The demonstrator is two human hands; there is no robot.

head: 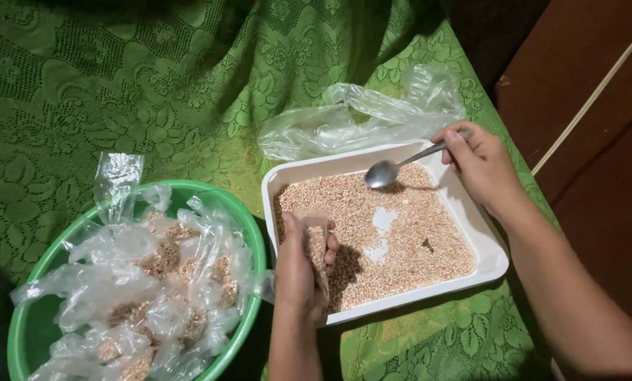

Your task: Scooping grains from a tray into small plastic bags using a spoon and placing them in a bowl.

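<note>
We see a shiny metal spoon (393, 168) above a smooth white plastic tray (486, 243), with crinkly clear plastic bags (362, 116) behind it, all on matt green lace cloth (118, 77).

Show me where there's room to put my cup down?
The green lace cloth is bare behind the green bowl, left of the empty plastic bag. It's crowded between the bowl and white tray, where the left hand holds a small bag.
</note>
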